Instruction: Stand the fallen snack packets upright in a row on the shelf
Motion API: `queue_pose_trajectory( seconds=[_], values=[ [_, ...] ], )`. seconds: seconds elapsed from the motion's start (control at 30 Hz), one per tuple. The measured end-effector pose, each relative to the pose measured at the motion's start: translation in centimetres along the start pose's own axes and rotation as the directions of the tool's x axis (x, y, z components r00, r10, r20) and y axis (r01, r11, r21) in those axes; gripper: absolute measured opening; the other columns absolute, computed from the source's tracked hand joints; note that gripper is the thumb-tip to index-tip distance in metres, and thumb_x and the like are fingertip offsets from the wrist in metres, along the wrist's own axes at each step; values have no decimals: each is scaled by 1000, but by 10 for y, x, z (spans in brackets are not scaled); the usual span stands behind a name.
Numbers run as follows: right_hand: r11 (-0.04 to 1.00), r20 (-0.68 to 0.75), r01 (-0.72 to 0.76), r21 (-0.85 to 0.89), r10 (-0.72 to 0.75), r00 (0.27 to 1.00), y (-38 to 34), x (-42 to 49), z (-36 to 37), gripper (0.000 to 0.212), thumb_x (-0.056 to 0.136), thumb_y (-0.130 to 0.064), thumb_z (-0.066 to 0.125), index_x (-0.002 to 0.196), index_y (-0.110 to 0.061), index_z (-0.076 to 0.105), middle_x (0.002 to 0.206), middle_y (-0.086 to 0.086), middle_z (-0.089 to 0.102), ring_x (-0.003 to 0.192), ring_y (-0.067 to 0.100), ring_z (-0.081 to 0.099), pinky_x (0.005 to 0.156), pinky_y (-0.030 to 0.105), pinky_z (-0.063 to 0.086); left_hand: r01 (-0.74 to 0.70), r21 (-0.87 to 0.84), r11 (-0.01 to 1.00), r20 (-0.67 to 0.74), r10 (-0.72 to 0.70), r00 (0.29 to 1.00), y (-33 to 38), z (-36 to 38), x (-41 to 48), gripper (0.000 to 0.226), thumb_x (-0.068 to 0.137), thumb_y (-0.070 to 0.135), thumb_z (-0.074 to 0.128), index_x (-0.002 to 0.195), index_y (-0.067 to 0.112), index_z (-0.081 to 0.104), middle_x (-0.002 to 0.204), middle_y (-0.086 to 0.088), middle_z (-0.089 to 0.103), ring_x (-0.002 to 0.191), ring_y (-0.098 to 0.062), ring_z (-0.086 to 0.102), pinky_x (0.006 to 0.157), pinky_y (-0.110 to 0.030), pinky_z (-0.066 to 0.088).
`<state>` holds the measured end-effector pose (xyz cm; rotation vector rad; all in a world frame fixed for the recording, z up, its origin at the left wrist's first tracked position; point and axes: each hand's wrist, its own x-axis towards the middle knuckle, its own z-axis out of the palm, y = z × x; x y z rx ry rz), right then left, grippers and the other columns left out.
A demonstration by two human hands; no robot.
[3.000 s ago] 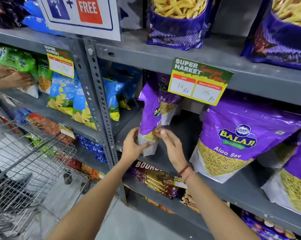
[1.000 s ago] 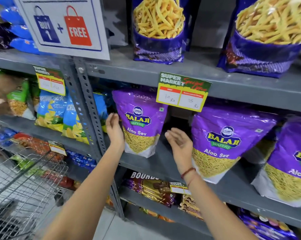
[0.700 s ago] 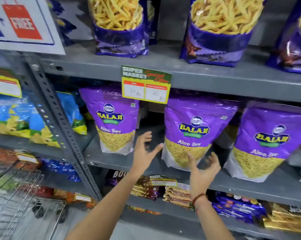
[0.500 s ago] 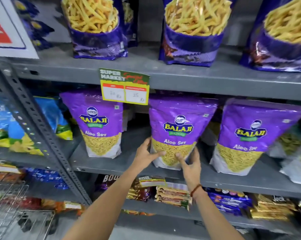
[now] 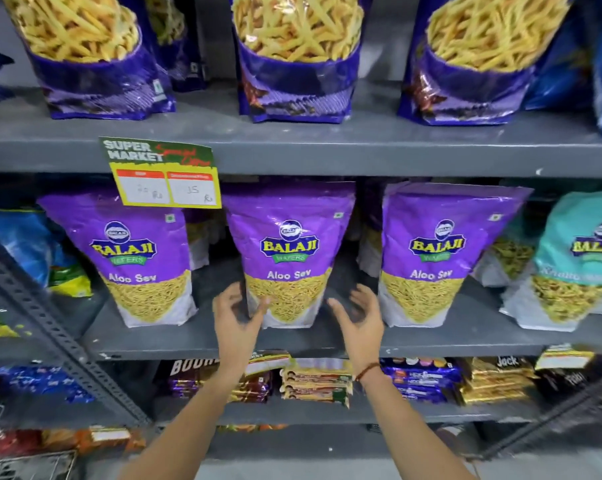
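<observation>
Three purple Aloo Sev packets stand upright in a row on the grey middle shelf (image 5: 327,341): the left packet (image 5: 133,258), the middle packet (image 5: 289,251) and the right packet (image 5: 438,254). My left hand (image 5: 235,315) hovers with spread fingers at the lower left corner of the middle packet. My right hand (image 5: 360,315) hovers open just off its lower right corner. Neither hand grips the packet. More purple packets show behind the row, partly hidden.
A yellow price tag (image 5: 164,174) hangs from the upper shelf edge. Purple bags of yellow sticks (image 5: 296,53) stand on the top shelf. A teal packet (image 5: 576,261) stands at the right, blue packets (image 5: 26,247) at the left. Chocolate bars (image 5: 316,381) fill the shelf below.
Both hands held the base of the middle packet half a second ago; now they have let go and drawn slightly apart. The view has shifted right along the shelf.
</observation>
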<state>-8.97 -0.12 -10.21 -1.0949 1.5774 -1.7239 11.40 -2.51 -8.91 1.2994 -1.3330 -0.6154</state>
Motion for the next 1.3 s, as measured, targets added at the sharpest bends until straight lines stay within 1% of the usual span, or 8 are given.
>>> queue_pose_trajectory(
  seconds=[0.07, 0.2, 0.4, 0.6, 0.8, 1.07, 1.17, 1.3],
  values=[
    [998, -249, 56, -25, -60, 967, 1, 2, -32, 53, 71, -40, 79, 114, -21, 55, 109, 3, 60, 102, 14, 57, 87, 16, 45, -173, 106, 979, 13, 173, 985, 4, 15, -37, 27, 82, 37, 62, 95, 15, 51, 91, 8, 48, 85, 3, 46, 77, -24, 42],
    [998, -469, 16, -54, -40, 882, 5, 21, -92, 80, 65, -47, 79, 129, -14, 46, 118, 2, 45, 112, 15, 47, 100, 33, 39, -288, 107, 952, 400, 224, 889, 22, 74, -69, 28, 86, 40, 60, 105, 20, 55, 95, 7, 50, 85, 0, 46, 77, -20, 43],
    [993, -158, -121, -7, 118, 980, 5, 61, -135, 104, 61, -44, 79, 147, -15, 27, 150, 7, 39, 136, 18, 40, 113, 44, 34, 55, 45, 997, 559, -71, 826, 68, 158, -42, 77, 83, 33, 68, 146, 11, 31, 150, -7, 39, 137, -19, 38, 112, -33, 33],
    [988, -64, -117, -105, 111, 992, 4, 73, -150, 84, 65, -44, 80, 135, -14, 44, 131, 6, 59, 122, 19, 55, 105, 44, 44, 121, 45, 992, 590, -124, 797, 79, 194, -40, 56, 83, 37, 67, 127, 6, 50, 127, -12, 63, 119, -27, 58, 100, -47, 47],
    [982, -30, -104, -158, 100, 995, -1, 69, -157, 68, 72, -44, 78, 128, -25, 45, 121, -5, 61, 108, 7, 58, 77, 0, 42, 96, 77, 992, 576, -123, 808, 80, 200, -44, 47, 83, 37, 67, 116, 6, 55, 119, -13, 67, 111, -28, 61, 95, -47, 49],
    [969, -272, -8, -248, -62, 960, -11, 11, -131, 44, 91, -39, 58, 123, -9, 53, 113, 1, 53, 108, 17, 51, 96, 43, 45, -181, 200, 963, 616, 20, 788, 87, 145, -36, 48, 88, 27, 64, 128, 4, 55, 128, -15, 63, 120, -27, 58, 103, -33, 42],
    [936, -150, 117, -333, -175, 973, -29, -9, -119, 28, 96, -27, 50, 111, -6, 61, 109, 10, 60, 106, 28, 55, 90, 53, 47, -363, 253, 897, 599, 149, 787, 97, 101, -32, 36, 89, 26, 62, 120, 9, 62, 119, -12, 68, 111, -26, 63, 95, -30, 42],
    [796, 48, 440, -416, -464, 884, -80, -23, -98, 21, 95, -18, 52, 101, -2, 65, 103, 14, 66, 97, 31, 56, 88, 41, 45, -495, 276, 824, 449, 345, 824, 129, 44, -30, 29, 90, 25, 60, 112, 7, 66, 111, -13, 70, 107, -31, 63, 94, -33, 41]
  ],
)
